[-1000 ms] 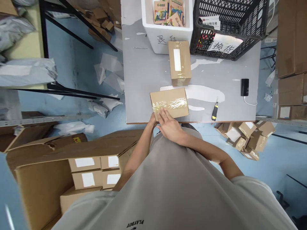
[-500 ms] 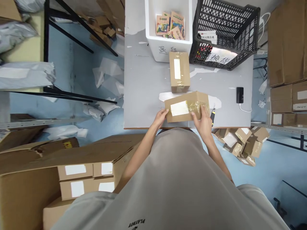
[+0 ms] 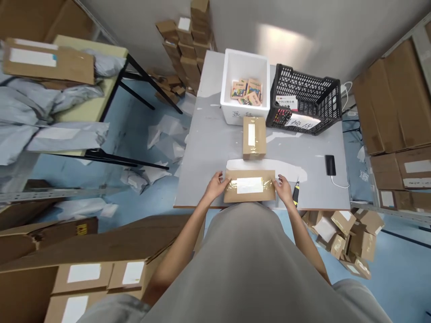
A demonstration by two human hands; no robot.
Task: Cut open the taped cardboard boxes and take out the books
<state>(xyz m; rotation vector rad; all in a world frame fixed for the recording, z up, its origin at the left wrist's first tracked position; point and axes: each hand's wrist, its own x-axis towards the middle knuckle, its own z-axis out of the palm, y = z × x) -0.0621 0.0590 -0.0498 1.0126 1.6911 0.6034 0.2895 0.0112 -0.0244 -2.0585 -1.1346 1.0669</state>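
A taped cardboard box point(image 3: 232, 194) with a white label lies at the table's front edge, label facing up. My left hand point(image 3: 214, 187) is at its left end, the thumb on the box's edge. At the opposite end, my right hand point(image 3: 283, 189) has its fingertips against the side, so the box is gripped between both hands. Just right of that hand lies a yellow and black utility knife point(image 3: 296, 194). Behind the held box stands a smaller taped cardboard box point(image 3: 255, 146), also labelled.
A white bin point(image 3: 229, 101) with several colourful packs and a black plastic crate point(image 3: 332, 107) stand at the table's back. A phone point(image 3: 330, 165) on a cable lies right. Opened cartons point(image 3: 365, 242) are heaped on the floor at right; a large carton point(image 3: 111, 237) stands left.
The held box has turned from tilted to level, its label now squarely up. My right hand has shifted from its top to its right end. The camera view has tilted upward.
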